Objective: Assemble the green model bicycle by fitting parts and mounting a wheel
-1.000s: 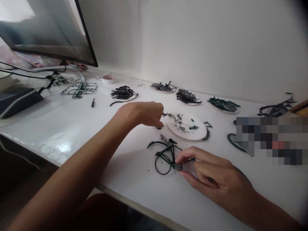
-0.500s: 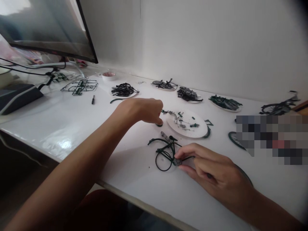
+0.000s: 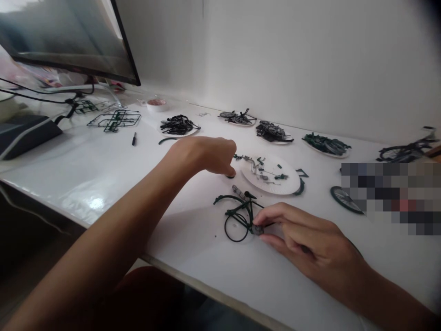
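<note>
A dark green model bicycle frame (image 3: pixel 237 209) with a curved mudguard and a thin wheel ring lies on the white table. My right hand (image 3: pixel 306 241) pinches the grey round piece (image 3: pixel 257 229) at the low middle of this model bicycle between thumb and fingertips. Further back, my left hand (image 3: pixel 215 154) bends down beside the left rim of a white plate (image 3: pixel 289 186). Its fingers curl out of sight, and a small dark part (image 3: pixel 230 176) shows under the thumb tip. Small green and grey parts lie on that plate.
Plates of dark bicycle parts (image 3: pixel 179 125) line the back by the wall. A spoked wheel (image 3: pixel 346 200) and a built model bicycle (image 3: pixel 406 149) are at right. Part frames (image 3: pixel 115 120), a small screwdriver (image 3: pixel 134 139) and a monitor (image 3: pixel 69 41) are at left.
The view has shifted slightly, so things on the table appear a little higher and further right. Both hands keep nearly the same pose, the right still pinching the grey piece.
</note>
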The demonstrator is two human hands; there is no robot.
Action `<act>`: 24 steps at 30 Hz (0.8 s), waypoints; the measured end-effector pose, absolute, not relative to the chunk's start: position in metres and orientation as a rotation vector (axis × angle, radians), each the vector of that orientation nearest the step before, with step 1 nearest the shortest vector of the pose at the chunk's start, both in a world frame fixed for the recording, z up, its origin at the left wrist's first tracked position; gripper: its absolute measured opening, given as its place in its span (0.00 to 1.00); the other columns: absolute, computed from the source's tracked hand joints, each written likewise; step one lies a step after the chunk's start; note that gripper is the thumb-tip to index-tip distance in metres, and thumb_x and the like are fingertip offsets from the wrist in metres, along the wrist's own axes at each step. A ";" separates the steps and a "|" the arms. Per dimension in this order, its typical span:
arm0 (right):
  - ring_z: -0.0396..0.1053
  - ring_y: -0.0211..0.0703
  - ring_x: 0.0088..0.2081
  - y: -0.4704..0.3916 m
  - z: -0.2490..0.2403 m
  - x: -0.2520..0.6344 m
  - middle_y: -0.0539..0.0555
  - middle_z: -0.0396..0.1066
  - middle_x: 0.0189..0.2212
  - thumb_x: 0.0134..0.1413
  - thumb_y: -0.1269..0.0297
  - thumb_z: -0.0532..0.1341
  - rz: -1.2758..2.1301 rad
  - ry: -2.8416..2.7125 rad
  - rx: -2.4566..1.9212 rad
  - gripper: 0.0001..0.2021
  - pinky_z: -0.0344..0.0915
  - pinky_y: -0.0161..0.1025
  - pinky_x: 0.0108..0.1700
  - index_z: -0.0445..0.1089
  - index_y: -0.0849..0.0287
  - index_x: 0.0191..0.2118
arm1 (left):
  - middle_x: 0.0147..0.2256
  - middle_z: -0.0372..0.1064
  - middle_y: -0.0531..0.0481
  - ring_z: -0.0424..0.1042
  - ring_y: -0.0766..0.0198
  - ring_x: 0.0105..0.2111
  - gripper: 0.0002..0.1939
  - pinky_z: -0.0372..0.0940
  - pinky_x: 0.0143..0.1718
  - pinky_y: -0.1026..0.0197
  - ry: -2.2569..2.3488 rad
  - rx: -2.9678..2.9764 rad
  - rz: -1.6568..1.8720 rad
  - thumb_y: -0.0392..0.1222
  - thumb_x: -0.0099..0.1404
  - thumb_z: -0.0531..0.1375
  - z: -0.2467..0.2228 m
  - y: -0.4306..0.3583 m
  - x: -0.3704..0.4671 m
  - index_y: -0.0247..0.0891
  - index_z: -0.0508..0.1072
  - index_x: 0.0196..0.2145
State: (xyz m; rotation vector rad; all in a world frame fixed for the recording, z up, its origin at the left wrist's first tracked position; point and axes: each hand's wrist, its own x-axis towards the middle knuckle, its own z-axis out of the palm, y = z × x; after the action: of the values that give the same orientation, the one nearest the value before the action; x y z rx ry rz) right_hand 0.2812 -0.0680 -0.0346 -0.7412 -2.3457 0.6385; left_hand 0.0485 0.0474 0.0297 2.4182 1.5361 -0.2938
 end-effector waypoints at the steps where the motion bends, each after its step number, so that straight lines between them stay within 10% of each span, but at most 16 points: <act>1: 0.74 0.37 0.44 -0.068 -0.035 0.281 0.52 0.71 0.44 0.60 0.77 0.61 0.630 -2.348 -0.744 0.19 0.71 0.33 0.44 0.50 0.56 0.26 | 0.42 0.75 0.40 0.72 0.53 0.34 0.23 0.64 0.36 0.54 1.532 2.424 -0.294 0.56 0.60 0.60 0.030 0.047 0.049 0.37 0.76 0.46; 14: 0.69 0.31 0.31 -0.067 -0.033 0.289 0.51 0.70 0.43 0.62 0.73 0.60 0.532 -2.430 -0.863 0.19 0.65 0.32 0.30 0.50 0.57 0.26 | 0.37 0.74 0.44 0.70 0.58 0.28 0.16 0.61 0.32 0.56 1.545 2.453 -0.231 0.53 0.61 0.62 0.026 0.045 0.051 0.38 0.76 0.39; 24: 0.71 0.39 0.37 -0.024 -0.011 0.348 0.52 0.72 0.39 0.63 0.63 0.60 0.159 -2.305 -1.166 0.22 0.62 0.37 0.38 0.46 0.56 0.24 | 0.33 0.75 0.45 0.69 0.61 0.27 0.10 0.55 0.27 0.61 1.261 2.676 0.130 0.45 0.68 0.56 0.008 0.052 0.059 0.38 0.75 0.37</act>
State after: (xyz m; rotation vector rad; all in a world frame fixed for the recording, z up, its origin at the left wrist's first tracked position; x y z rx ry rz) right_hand 0.3477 -0.0239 -0.0112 -1.1663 -2.3052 0.1591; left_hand 0.0591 0.0523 0.0076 2.6756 1.2614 0.1300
